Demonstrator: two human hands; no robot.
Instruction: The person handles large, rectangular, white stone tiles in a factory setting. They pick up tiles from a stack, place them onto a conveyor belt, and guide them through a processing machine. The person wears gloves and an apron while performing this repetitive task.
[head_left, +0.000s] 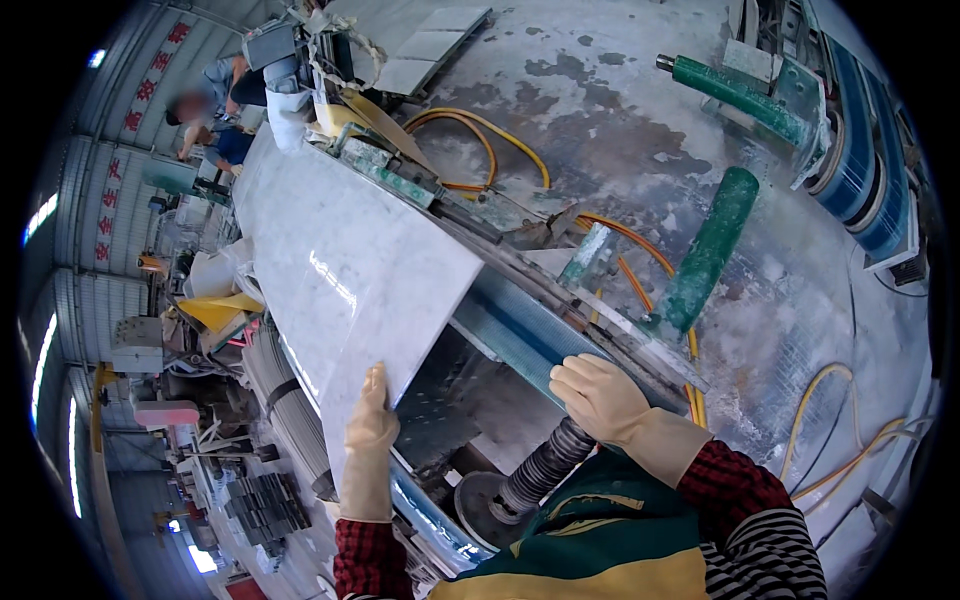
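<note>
A glossy white marble-like slab (370,250) lies on the machine bed and ends in front of me. My left hand (369,430), in a cream rubber glove, touches the slab's near edge by its left corner, fingers stretched forward. My right hand (605,400), gloved alike, is closed at the blue belt strip (520,315) on the bed's right side. Its fingers curl under, so whatever they may hold is hidden. Between my hands the bed lies open, showing a dark ribbed roller or bellows (545,470) and a shiny blue band (425,510) near my body.
Green cylinders (710,250) and a metal rail (640,350) flank the bed's right side. Orange hoses (640,265) trail over the wet floor (610,110). Stacked grey strips (285,400) and machinery stand left. Two people (215,110) are at the far left.
</note>
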